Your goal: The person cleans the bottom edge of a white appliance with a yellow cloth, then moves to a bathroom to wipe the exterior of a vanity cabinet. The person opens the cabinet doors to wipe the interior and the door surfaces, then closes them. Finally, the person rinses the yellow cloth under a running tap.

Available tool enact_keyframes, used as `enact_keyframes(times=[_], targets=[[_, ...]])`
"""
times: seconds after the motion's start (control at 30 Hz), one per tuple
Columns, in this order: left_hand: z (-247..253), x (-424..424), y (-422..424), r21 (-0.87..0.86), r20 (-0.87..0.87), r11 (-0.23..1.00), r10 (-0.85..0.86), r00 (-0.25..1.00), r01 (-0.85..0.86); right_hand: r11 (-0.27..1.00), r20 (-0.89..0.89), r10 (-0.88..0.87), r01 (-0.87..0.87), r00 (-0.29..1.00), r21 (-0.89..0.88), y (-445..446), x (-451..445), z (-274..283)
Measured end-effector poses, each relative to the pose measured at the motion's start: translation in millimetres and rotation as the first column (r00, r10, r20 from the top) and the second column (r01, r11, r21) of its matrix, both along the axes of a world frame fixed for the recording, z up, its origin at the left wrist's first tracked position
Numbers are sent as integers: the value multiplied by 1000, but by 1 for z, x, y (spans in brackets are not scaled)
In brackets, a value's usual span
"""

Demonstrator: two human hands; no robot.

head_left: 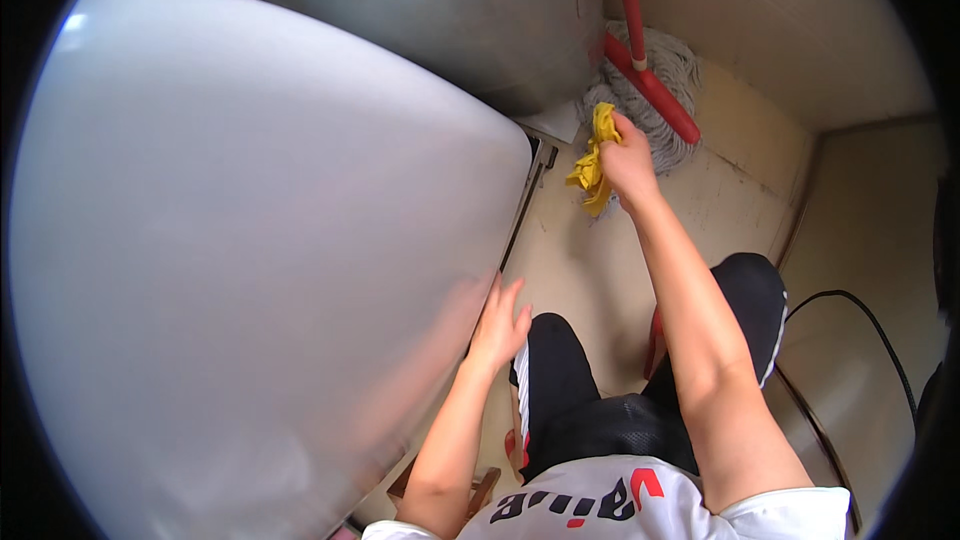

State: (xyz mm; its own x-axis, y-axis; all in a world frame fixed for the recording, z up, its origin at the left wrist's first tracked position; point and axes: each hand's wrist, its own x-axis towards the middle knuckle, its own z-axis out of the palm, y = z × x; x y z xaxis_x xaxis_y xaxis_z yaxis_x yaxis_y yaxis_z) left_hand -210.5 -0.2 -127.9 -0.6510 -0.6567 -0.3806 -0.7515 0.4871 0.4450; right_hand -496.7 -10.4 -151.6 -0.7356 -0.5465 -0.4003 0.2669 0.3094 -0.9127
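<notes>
My right hand (631,160) grips a crumpled yellow cloth (594,169), held out above the floor in front of the mop head. The cloth hangs in loose folds on both sides of my fingers. Nearer to me, my left hand (501,324) is beside the edge of a large, glossy white appliance panel (277,225). Its fingers are apart, with nothing in them; whether the fingertips touch the edge is hard to tell. The panel mirrors my forearm faintly. Along its far corner runs a dark metal strip (517,223).
A grey string mop (671,52) and a red-handled floor tool (660,106) stand beyond my right hand. Behind the panel is a grey-blue tub-like container (450,15). A black cable (877,334) curves at the right. A wooden stool (484,491) is partly hidden by my left arm.
</notes>
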Motion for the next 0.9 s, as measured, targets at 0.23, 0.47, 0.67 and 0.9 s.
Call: enact_keyframes(times=[0.23,0.47,0.67,0.9], targets=[[178,8,33,-460,-155,882,-196,968,105,681,735,141,474,664,-559,21,-7,65],[278,54,23,-990,135,-11,-249,959,137,574,835,385,607,392,-549,27,-34,86],[279,57,11,-966,260,-93,-274,926,243,696,864,308,525,398,-490,21,-48,87],[285,48,12,-977,210,-77,-245,947,196,745,794,523,286,310,-603,-1,-28,102]])
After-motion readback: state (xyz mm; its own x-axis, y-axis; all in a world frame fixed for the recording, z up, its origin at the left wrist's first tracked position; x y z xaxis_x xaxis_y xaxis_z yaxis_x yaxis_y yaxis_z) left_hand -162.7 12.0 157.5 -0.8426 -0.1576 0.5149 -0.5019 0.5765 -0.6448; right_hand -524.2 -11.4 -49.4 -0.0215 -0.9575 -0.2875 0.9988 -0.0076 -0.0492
